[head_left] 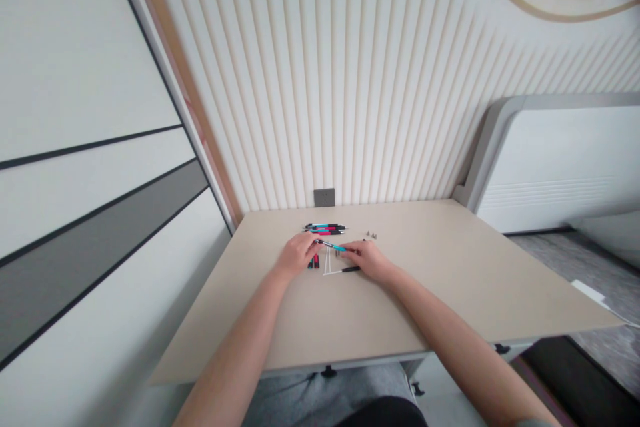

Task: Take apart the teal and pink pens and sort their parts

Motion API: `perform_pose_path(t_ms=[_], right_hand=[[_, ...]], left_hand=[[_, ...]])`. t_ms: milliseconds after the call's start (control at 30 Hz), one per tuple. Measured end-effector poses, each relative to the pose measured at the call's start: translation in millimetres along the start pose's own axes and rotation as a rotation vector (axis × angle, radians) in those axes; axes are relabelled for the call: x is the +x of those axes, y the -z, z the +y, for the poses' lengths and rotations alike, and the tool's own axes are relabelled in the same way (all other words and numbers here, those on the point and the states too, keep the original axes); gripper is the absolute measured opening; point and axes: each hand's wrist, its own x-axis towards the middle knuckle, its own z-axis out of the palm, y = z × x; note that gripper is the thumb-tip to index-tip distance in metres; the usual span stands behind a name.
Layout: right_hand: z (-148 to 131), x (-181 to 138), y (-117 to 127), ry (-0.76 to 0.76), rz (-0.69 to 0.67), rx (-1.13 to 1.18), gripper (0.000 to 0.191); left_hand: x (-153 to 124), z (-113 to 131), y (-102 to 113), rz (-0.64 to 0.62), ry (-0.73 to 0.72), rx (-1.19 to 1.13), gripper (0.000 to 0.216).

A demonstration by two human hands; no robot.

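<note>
Between my two hands, just above the table, is a blue and black pen barrel [336,247]. My left hand [299,253] has its fingers closed on the dark end. At the blue end, the fingers of my right hand [367,259] are closed on it. Below them lie thin white refills [327,260], one with a black grip part [351,269] at its right end. Short red, blue and black barrel pieces [313,261] sit partly under my left hand. Behind my hands several assembled pens [325,229] lie side by side.
Small metal tips [371,235] lie on the beige table [425,293], right of the pens. A dark wall socket [324,197] sits behind the table against a ribbed wall. A white cabinet [100,247] stands at the left, a bed headboard [560,153] at the right.
</note>
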Motion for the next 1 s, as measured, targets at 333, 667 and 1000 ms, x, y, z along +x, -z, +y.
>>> perform_pose_path(t_ms=[333,667,1000], right_hand=[[4,4,4,-0.089,0.106,0.144,0.036],[21,2,12,-0.017,0.190,-0.313,0.028],[25,0,14,0.074,0.008,-0.485,0.026]], left_hand=[[1,1,1,0.055,0.032,-0.001,0.018],[1,-4,9,0.230,0.201,0.013,0.019],[20,-6,47,0.133,0.277,0.296,0.020]])
